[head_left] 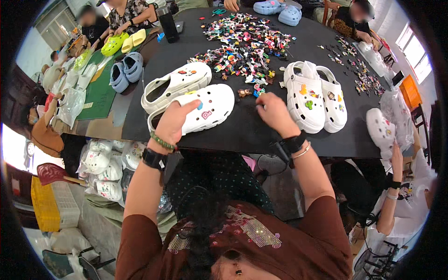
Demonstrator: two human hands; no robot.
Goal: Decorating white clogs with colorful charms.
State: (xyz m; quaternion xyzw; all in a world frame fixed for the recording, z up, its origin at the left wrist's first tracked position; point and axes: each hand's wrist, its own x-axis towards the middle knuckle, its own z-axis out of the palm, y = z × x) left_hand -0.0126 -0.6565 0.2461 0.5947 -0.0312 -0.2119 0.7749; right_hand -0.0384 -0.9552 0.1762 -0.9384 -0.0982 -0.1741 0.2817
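A white clog (211, 106) with small charms on its upper is gripped by my left hand (173, 120), thumb on top near a blue charm. Its mate, another white clog (179, 81), lies just behind it. My right hand (276, 113) rests low over the black table (242, 128) with its fingers curled; what they hold, if anything, is hidden. A small brown bear charm (243, 93) lies near its fingertips. To the right of that hand stand two white clogs with colourful charms (305, 100), side by side.
A heap of loose shoe charms (245, 44) spreads across the table's middle. Blue clogs (126, 72) stand at the left, a black bottle (168, 25) behind them. At the right, a co-worker's hand (396, 158) touches a white clog (380, 130). Bagged clogs (105, 165) are at lower left.
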